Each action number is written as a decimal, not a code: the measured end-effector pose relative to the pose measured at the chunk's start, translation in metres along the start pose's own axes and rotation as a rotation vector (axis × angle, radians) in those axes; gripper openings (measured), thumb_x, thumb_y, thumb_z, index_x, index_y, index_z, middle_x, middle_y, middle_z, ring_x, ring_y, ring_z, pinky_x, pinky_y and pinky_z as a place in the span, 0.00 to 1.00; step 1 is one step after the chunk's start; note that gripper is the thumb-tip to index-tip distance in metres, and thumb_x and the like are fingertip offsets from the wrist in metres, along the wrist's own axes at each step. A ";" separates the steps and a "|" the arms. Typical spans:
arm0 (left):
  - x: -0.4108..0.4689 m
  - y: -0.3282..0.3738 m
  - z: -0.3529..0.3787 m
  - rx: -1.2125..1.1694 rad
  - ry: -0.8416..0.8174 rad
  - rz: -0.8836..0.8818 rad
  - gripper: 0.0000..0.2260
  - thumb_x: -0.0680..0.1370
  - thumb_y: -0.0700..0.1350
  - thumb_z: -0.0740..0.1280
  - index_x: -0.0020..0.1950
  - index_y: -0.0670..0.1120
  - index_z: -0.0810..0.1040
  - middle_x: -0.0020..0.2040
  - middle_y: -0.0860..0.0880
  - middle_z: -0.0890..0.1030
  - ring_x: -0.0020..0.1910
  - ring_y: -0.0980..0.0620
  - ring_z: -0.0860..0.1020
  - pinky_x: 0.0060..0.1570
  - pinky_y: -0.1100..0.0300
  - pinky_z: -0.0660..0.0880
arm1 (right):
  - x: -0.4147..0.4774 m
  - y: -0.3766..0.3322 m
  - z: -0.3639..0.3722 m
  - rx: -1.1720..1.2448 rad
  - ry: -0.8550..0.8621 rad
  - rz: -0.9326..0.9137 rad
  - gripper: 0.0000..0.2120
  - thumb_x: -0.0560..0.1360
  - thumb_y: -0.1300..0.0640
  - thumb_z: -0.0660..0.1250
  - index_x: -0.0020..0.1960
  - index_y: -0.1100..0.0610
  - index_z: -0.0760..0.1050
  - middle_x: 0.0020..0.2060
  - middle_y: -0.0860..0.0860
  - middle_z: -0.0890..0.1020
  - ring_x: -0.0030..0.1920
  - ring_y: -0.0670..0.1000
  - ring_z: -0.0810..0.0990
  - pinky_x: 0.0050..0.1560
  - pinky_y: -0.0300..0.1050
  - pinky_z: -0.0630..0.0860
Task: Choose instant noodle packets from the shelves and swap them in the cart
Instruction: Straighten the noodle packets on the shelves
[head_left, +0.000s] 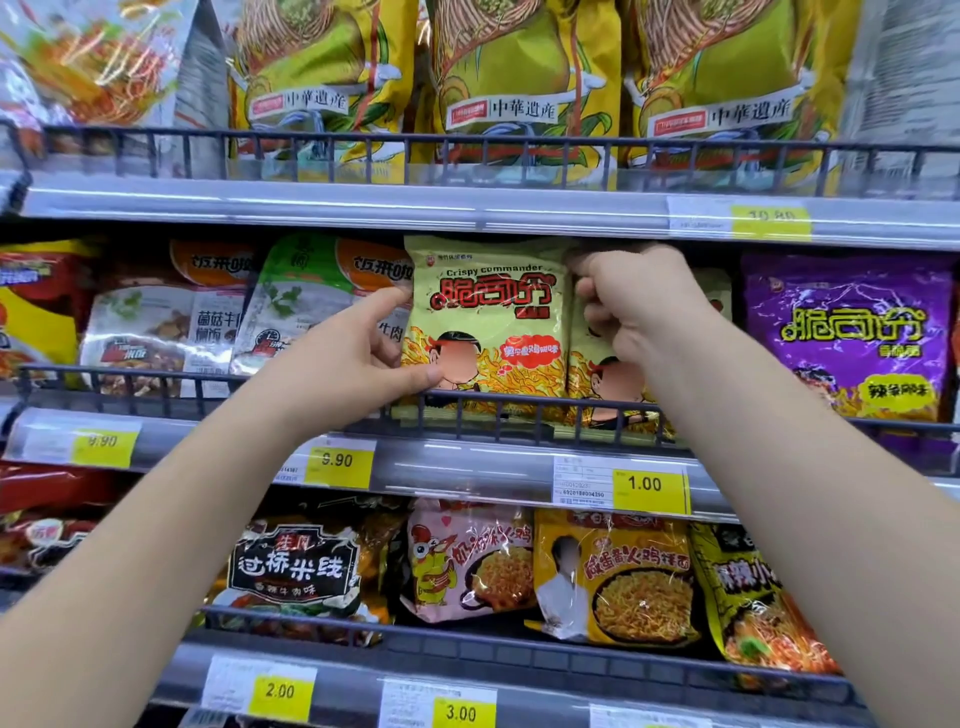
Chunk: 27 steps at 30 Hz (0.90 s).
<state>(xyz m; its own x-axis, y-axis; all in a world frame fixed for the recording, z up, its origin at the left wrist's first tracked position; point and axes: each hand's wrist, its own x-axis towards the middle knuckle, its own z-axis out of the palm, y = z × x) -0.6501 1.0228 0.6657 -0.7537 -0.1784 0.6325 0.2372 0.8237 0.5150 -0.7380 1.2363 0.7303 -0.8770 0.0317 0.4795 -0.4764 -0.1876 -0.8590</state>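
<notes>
Head view: the right grip (639, 306) clenches round the top of a pale green plastic noodle packet (584, 364), hiding most of its print; the left grip (358, 358) pinches the left edge of a matching packet (488, 322) beside it. Both stand behind the dark wire rail (519, 402) of the grey supermarket shelf (467, 465).

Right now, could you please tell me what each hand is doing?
Left hand: grips the green packet by its left edge.
Right hand: fingers curled round that packet's top right edge.
</notes>
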 end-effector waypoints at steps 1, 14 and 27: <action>-0.002 0.000 0.000 0.007 0.025 0.009 0.37 0.74 0.58 0.74 0.79 0.61 0.60 0.46 0.50 0.79 0.42 0.51 0.82 0.37 0.59 0.76 | -0.002 -0.001 -0.002 -0.023 -0.008 -0.026 0.08 0.78 0.67 0.67 0.54 0.60 0.72 0.32 0.52 0.77 0.25 0.45 0.70 0.19 0.35 0.62; -0.034 0.030 0.017 0.090 0.460 0.352 0.04 0.78 0.49 0.70 0.51 0.52 0.78 0.42 0.57 0.80 0.42 0.59 0.79 0.44 0.52 0.78 | -0.061 0.029 -0.130 -0.663 0.236 -0.494 0.07 0.77 0.47 0.71 0.53 0.47 0.80 0.43 0.44 0.85 0.37 0.53 0.83 0.46 0.54 0.82; -0.023 0.086 0.094 0.283 0.250 0.477 0.10 0.80 0.56 0.67 0.55 0.54 0.83 0.48 0.56 0.78 0.50 0.53 0.78 0.45 0.49 0.80 | -0.048 0.028 -0.135 -1.073 0.050 -0.441 0.11 0.78 0.42 0.68 0.49 0.49 0.80 0.27 0.45 0.84 0.31 0.43 0.83 0.50 0.50 0.82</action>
<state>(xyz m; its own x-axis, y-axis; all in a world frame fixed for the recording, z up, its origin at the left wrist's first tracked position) -0.6693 1.1486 0.6411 -0.4292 0.1528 0.8902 0.3153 0.9489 -0.0108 -0.7173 1.3623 0.6590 -0.6116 -0.0697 0.7881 -0.5286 0.7771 -0.3414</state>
